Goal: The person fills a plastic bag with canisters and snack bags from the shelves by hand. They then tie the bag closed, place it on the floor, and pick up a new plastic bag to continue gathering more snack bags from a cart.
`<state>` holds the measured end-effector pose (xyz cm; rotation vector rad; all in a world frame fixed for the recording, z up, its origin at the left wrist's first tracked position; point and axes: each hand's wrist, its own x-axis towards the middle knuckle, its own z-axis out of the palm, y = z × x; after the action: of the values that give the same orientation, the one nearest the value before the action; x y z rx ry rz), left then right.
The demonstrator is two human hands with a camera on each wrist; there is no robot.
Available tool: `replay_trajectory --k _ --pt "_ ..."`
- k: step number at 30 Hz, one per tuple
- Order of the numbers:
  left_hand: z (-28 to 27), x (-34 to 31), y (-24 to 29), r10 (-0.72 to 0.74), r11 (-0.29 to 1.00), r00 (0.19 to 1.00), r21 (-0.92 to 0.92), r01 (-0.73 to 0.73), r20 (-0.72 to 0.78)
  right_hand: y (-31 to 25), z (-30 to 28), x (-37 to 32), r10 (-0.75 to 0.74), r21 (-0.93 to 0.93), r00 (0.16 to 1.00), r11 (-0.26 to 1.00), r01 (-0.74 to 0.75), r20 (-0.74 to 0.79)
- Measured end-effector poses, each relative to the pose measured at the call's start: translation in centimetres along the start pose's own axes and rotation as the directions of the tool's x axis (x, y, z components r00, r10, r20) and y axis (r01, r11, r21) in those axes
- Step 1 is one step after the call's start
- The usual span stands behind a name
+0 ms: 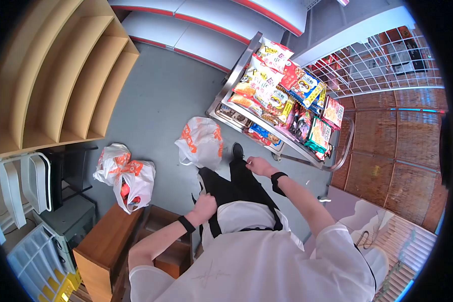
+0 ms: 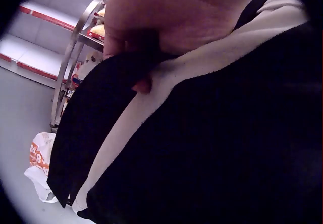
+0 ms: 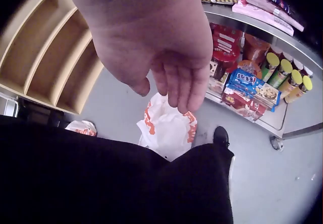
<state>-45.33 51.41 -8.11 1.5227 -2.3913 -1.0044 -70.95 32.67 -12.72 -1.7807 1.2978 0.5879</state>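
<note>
My left hand (image 1: 204, 207) is at the left thigh, its fingers curled at the black trousers (image 1: 220, 185). Close up in the left wrist view, that hand (image 2: 176, 17) grips dark cloth by a pale side stripe, and a fingertip (image 2: 143, 86) shows below a fold. My right hand (image 1: 260, 166) hangs above the right knee with nothing in it. From the right wrist, the same hand (image 3: 156, 57) has loosely bent fingers. Beyond it on the floor stands a white plastic bag (image 1: 202, 142) with orange print, in front of the feet.
A metal cart (image 1: 297, 153) piled with snack packets (image 1: 267, 80) stands ahead on the right. Two more printed bags (image 1: 136, 183) sit at left, near a wooden cabinet (image 1: 105, 241). Wooden shelving (image 1: 80, 70) rises at far left, and white red-edged shelves (image 1: 196, 45) line the back.
</note>
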Motion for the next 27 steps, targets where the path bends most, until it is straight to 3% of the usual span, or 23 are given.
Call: replay_trajectory --k 6,12,19,24,27 --pt "0.0 1.9 1.3 -0.041 0.985 0.997 0.172 0.031 0.059 0.7 -0.6 -0.4 -0.015 0.009 0.999 1.000 0.016 -0.035" --pt "0.3 3.1 1.7 0.013 0.988 1.000 0.152 -0.015 0.013 1.4 -0.4 -1.2 -0.019 -0.016 1.000 1.000 0.019 -0.004" --pt "-0.5 4.7 3.3 -0.030 0.986 0.999 0.167 0.023 0.042 2.1 -0.6 -1.1 -0.016 -0.009 1.000 1.000 0.016 0.013" --pt "1.9 6.3 3.4 -0.046 0.993 0.999 0.105 0.045 0.004 2.4 -1.2 -1.5 -0.019 0.004 1.000 1.000 0.019 0.001" --pt "1.8 5.5 3.0 0.026 0.990 1.000 0.142 -0.024 -0.012 2.6 -1.4 -1.7 -0.048 0.002 0.999 0.999 0.048 0.004"
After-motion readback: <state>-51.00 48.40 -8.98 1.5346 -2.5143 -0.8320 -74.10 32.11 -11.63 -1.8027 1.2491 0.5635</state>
